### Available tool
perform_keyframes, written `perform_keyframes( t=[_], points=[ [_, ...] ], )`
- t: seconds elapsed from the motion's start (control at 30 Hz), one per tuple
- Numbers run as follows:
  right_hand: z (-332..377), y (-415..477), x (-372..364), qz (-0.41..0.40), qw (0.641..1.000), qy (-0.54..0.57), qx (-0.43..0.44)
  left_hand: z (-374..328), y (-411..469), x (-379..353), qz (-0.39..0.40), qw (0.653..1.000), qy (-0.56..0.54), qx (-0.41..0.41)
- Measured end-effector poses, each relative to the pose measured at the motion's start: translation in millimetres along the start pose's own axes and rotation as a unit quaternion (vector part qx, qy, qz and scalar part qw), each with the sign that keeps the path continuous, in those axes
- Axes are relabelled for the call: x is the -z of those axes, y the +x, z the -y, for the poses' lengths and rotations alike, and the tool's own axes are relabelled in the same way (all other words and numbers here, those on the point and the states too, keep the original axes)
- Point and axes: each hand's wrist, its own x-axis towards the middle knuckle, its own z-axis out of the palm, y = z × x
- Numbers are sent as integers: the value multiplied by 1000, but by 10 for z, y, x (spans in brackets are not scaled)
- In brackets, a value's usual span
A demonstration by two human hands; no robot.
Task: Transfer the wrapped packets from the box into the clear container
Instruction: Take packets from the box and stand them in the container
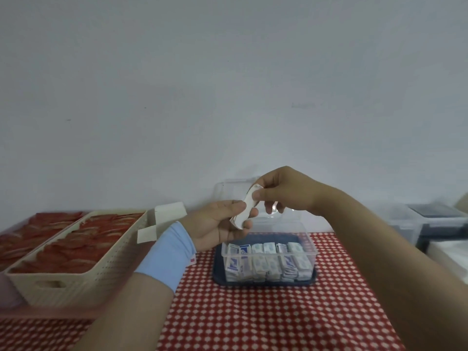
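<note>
- Above the clear plastic container, a bent white packet bundle is pinched: left hand fingers low, right hand fingers atop.
- Wrapped packets fill it in rows.

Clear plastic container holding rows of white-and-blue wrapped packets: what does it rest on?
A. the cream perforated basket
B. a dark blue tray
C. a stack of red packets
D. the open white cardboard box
B: the clear plastic container stands on a dark blue tray, whose edge shows around its base on the red-and-white checked tablecloth.
</note>
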Motion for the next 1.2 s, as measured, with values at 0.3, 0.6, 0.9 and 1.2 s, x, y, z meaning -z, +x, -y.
perform_keyframes(
  t=[0.3, 0.6, 0.9, 1.2],
  points=[
    [-289, 346, -137, -19, 983, -164, -78, -90, 11, 296, -149, 852, 502, -9],
    [-444, 586, -412, 103, 922, -352, -123, 142, 80, 97, 1, 642, 766, -7],
    [-657, 539, -636, 132, 912, -357, -154, 470, 336, 242, 52, 522, 850, 46],
    [-700, 480, -746, 134, 895, -392, -163, 515, 336, 235, 54, 532, 844, 42]
  ],
)
